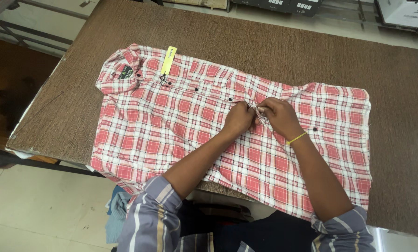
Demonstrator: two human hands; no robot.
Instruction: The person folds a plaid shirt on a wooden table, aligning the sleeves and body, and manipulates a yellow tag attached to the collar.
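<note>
A red and white plaid shirt [171, 121] lies flat on a brown table [274, 51], collar to the left, with a yellow tag [168, 60] hanging near the collar. Dark buttons run along its front placket. My left hand [238, 118] and my right hand [276, 115] meet at the middle of the placket, both pinching the fabric there. A yellow band circles my right wrist. The button or hole under my fingers is hidden.
The table's near edge runs under the shirt's lower side, which hangs slightly over it. Folded cloth [118, 210] lies below the table at the left. Boxes [405, 11] stand on the floor beyond the far edge.
</note>
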